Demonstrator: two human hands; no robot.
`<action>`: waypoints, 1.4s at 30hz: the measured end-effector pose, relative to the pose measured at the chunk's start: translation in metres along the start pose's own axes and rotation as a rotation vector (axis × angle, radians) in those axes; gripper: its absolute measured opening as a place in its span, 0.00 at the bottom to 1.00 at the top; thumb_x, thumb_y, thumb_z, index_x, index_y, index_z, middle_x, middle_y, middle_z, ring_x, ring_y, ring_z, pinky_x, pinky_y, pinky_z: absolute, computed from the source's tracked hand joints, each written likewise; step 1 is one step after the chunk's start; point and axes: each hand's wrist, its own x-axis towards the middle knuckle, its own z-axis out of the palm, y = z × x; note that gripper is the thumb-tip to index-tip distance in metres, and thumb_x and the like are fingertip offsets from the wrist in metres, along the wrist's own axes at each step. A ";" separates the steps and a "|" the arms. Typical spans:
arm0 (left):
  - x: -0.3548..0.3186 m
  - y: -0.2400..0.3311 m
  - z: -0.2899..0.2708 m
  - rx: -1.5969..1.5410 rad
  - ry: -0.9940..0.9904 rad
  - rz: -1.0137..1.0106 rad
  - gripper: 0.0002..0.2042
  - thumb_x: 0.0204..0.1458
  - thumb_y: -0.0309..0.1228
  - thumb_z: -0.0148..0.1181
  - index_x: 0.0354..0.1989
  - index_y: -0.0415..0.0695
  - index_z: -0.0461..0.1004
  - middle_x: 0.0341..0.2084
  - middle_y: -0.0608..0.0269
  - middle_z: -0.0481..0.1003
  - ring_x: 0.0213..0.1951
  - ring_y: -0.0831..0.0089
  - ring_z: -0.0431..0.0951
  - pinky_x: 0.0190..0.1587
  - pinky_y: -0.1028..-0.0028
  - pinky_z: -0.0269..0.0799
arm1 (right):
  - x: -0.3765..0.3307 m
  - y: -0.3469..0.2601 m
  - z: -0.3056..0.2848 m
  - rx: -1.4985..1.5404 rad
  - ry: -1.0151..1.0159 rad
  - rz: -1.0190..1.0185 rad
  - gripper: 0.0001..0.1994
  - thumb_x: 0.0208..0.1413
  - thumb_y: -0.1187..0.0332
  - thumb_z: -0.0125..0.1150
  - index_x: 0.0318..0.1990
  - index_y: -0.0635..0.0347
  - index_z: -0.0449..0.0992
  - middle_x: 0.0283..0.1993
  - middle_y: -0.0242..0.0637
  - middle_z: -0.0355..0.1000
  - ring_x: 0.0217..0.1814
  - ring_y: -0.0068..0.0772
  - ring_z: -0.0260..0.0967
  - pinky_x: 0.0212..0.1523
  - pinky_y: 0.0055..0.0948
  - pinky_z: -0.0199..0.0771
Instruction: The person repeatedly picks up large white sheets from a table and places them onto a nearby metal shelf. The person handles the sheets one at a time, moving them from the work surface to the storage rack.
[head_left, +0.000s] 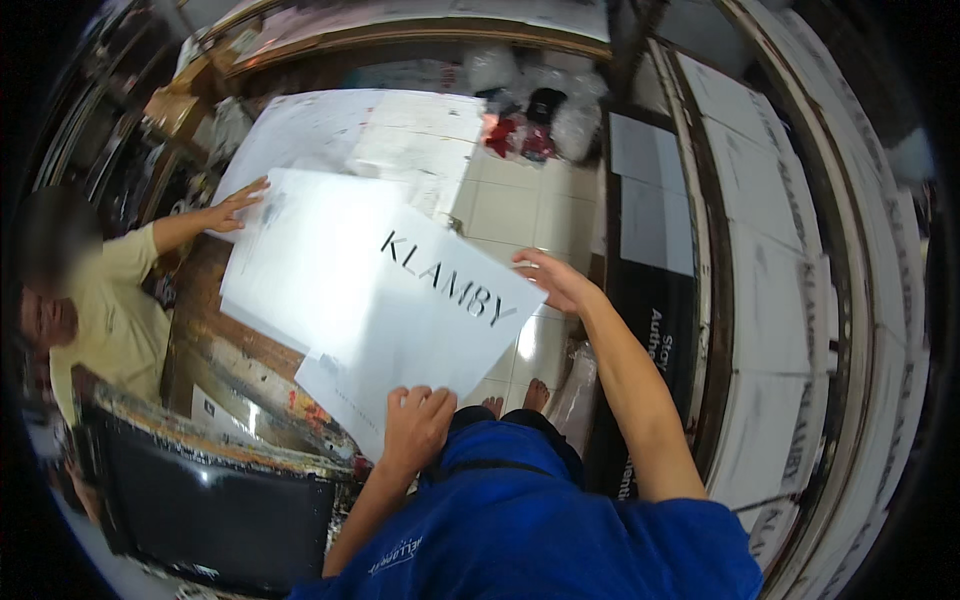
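- While held above the tiled floor (520,205), large white sheet (390,290) with dark stencilled lettering, tilted over the tabletop (215,330).
- Left hand (415,425): grip pinching the sheet's near edge.
- Right hand (555,280): grip pinching the far right corner.
- Co-worker's hand (235,207), fingers spread flat on the sheet's far left corner.
- More white sheets (370,130) beyond.

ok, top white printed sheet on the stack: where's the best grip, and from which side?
By its edges, probably from the near side. The large white sheet lies flat and floppy, so two spread holds suit it: the left hand pinches the near edge, the right hand the far right corner. Another person's hand presses the stack's far left corner, so keep clear there.
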 end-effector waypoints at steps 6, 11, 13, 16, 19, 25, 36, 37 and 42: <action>-0.025 0.015 0.021 -0.056 -0.109 0.101 0.10 0.45 0.26 0.58 0.38 0.46 0.74 0.38 0.72 0.74 0.39 0.68 0.70 0.47 0.60 0.60 | -0.006 0.009 0.015 -0.508 -0.016 -0.128 0.07 0.52 0.74 0.54 0.39 0.61 0.70 0.35 0.31 0.69 0.35 0.22 0.67 0.36 0.25 0.72; -0.013 0.024 0.026 -0.202 -0.160 0.210 0.16 0.46 0.30 0.59 0.46 0.43 0.73 0.44 0.62 0.73 0.43 0.57 0.68 0.49 0.58 0.59 | -0.104 0.008 0.019 -0.877 0.284 -0.434 0.10 0.46 0.73 0.55 0.38 0.62 0.74 0.34 0.34 0.73 0.37 0.25 0.68 0.39 0.26 0.69; -0.002 0.035 0.026 -0.269 -0.152 0.256 0.19 0.47 0.31 0.59 0.48 0.41 0.71 0.46 0.57 0.72 0.45 0.54 0.66 0.50 0.56 0.58 | -0.174 -0.005 0.023 -0.888 0.460 -0.415 0.11 0.44 0.72 0.55 0.38 0.61 0.75 0.37 0.37 0.74 0.39 0.30 0.70 0.42 0.30 0.70; 0.014 0.047 0.031 -0.348 -0.124 0.304 0.19 0.51 0.33 0.56 0.50 0.37 0.70 0.47 0.50 0.71 0.47 0.50 0.66 0.49 0.56 0.59 | -0.280 0.016 0.011 -0.865 0.691 -0.419 0.11 0.45 0.73 0.54 0.38 0.62 0.75 0.36 0.36 0.74 0.41 0.28 0.70 0.43 0.29 0.69; 0.026 0.028 0.045 -0.359 0.005 0.365 0.16 0.54 0.35 0.53 0.47 0.37 0.72 0.45 0.52 0.72 0.43 0.52 0.67 0.47 0.57 0.60 | -0.369 0.054 0.034 -0.834 0.980 -0.472 0.11 0.45 0.73 0.55 0.38 0.63 0.74 0.38 0.34 0.73 0.43 0.26 0.68 0.44 0.28 0.68; 0.033 0.040 0.073 -0.457 -0.083 0.316 0.11 0.55 0.27 0.53 0.44 0.35 0.72 0.43 0.51 0.73 0.43 0.54 0.69 0.46 0.59 0.62 | -0.584 0.121 0.055 -0.662 1.607 -0.176 0.05 0.53 0.73 0.57 0.37 0.62 0.72 0.35 0.30 0.68 0.38 0.22 0.67 0.40 0.24 0.69; -0.089 0.034 0.206 -0.506 -0.765 -0.009 0.13 0.56 0.28 0.51 0.44 0.30 0.72 0.41 0.41 0.72 0.46 0.46 0.70 0.50 0.58 0.65 | -0.850 0.255 -0.093 -0.799 2.070 0.485 0.04 0.47 0.73 0.56 0.31 0.59 0.75 0.29 0.34 0.72 0.33 0.28 0.70 0.36 0.28 0.70; -0.103 0.035 0.211 -0.517 -0.811 -0.048 0.13 0.56 0.28 0.51 0.43 0.30 0.72 0.40 0.41 0.72 0.46 0.46 0.70 0.50 0.58 0.65 | -0.860 0.262 -0.105 -0.824 2.061 0.546 0.04 0.46 0.73 0.56 0.31 0.59 0.75 0.28 0.34 0.72 0.32 0.28 0.71 0.36 0.28 0.71; -0.176 0.033 0.237 -0.594 -0.853 -0.236 0.12 0.55 0.29 0.52 0.39 0.31 0.74 0.36 0.44 0.74 0.41 0.48 0.73 0.46 0.59 0.68 | -0.864 0.256 -0.125 -1.138 2.191 0.587 0.05 0.45 0.72 0.56 0.30 0.57 0.77 0.29 0.39 0.75 0.34 0.34 0.74 0.37 0.31 0.71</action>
